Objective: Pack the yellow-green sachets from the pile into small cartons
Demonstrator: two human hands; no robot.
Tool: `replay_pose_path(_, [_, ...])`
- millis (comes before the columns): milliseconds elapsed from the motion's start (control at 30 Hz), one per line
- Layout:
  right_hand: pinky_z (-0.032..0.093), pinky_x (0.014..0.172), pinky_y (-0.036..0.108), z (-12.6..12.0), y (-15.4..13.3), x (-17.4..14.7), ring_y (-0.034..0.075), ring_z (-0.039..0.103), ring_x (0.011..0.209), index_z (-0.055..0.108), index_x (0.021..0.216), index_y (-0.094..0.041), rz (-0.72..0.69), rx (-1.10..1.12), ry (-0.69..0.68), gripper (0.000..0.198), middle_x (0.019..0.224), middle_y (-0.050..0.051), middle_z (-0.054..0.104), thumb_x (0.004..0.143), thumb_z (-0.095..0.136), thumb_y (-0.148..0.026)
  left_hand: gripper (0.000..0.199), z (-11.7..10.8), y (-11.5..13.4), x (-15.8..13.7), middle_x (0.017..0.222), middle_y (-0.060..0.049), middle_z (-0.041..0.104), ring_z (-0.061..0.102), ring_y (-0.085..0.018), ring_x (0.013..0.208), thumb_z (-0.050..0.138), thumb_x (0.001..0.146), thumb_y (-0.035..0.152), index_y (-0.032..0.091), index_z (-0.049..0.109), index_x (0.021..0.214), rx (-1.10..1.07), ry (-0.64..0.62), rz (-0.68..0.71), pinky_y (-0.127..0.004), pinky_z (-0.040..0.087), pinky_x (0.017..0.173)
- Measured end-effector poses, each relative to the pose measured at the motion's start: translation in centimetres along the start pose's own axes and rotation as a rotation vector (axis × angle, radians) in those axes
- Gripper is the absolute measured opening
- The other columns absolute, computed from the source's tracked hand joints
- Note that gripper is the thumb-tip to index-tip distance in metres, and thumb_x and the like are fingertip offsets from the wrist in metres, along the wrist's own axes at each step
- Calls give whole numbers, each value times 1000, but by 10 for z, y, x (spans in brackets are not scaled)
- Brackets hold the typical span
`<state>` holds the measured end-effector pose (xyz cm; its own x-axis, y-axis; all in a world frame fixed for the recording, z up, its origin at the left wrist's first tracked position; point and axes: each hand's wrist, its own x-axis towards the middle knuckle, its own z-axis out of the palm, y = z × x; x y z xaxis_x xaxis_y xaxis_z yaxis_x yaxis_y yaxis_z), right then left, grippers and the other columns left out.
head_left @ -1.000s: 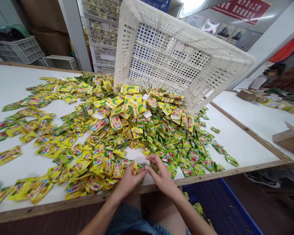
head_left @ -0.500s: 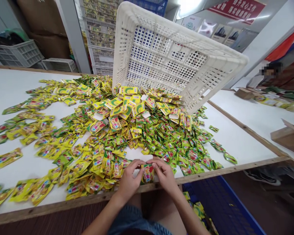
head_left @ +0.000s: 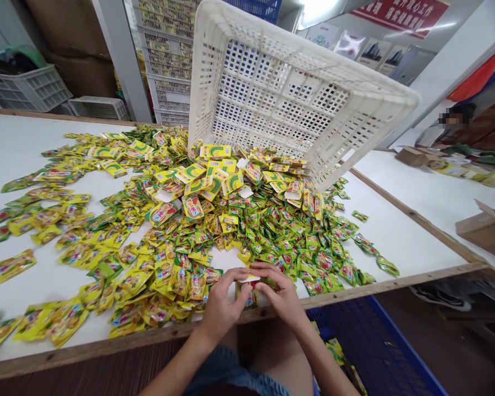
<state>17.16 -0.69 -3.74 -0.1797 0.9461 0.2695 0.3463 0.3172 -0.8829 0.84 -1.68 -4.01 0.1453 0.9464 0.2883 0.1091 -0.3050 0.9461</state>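
Between my two hands, by the table's front edge, is a small printed box [head_left: 251, 296] whose white flap [head_left: 249, 279] is bent over at the top. My left hand [head_left: 223, 300] grips its left side, fingertips on the flap and thumb on the printed front. From the right, my right hand [head_left: 281, 294] holds it the same way. My fingers cover much of the box. Yellow sachets [head_left: 160, 275] lie heaped just left of my hands, and green sachets [head_left: 325, 261] lie to the right. Flattish yellow boxes [head_left: 214, 176] are piled beyond them.
A white plastic crate [head_left: 268, 93] is tipped on its side behind the pile. Wooden edging [head_left: 107, 346] borders the white table [head_left: 8, 143]. A blue crate [head_left: 375, 341] with yellow packets stands below on the right. A cardboard box [head_left: 487, 231] sits on the right-hand table, with a person [head_left: 437, 132] behind.
The white flap, upright before, is now folded down toward me under my fingers. Both hands have closed in over the top of the box. The piles are unchanged.
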Motion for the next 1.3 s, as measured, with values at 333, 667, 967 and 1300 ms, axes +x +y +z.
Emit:
replay_pose_path(333, [46,77,30,5,-7,0,19,60,85,62,92,-21,-7,-179,51,17,88,6,65,86,48,-27,14,8,2,9,81,-4,66,60,-18,80,51,82,23,19,64,82,68,97,-73,-28,44,75])
replay_pose_path(667, [44,78,30,-5,-10,8,18,59,84,61,90,-21,1,-153,-39,16,86,4,65,87,46,-25,13,9,-4,6,87,-4,65,59,-18,85,54,81,22,20,65,87,23,80,-75,-27,43,79])
replay_pose_path(967, [47,81,31,21,5,-16,19,59,91,58,99,-21,58,39,83,17,93,6,63,85,48,-24,20,7,-10,-6,101,-6,65,58,-20,97,53,83,20,21,63,101,-90,16,-125,-32,43,88])
replay_pose_path(1300, [50,63,31,-128,-32,-44,24,62,73,65,82,-23,318,-646,-65,21,82,7,66,77,55,-41,25,4,-7,-17,102,-7,55,55,-17,89,50,84,19,20,50,109,-72,131,-45,-32,44,80])
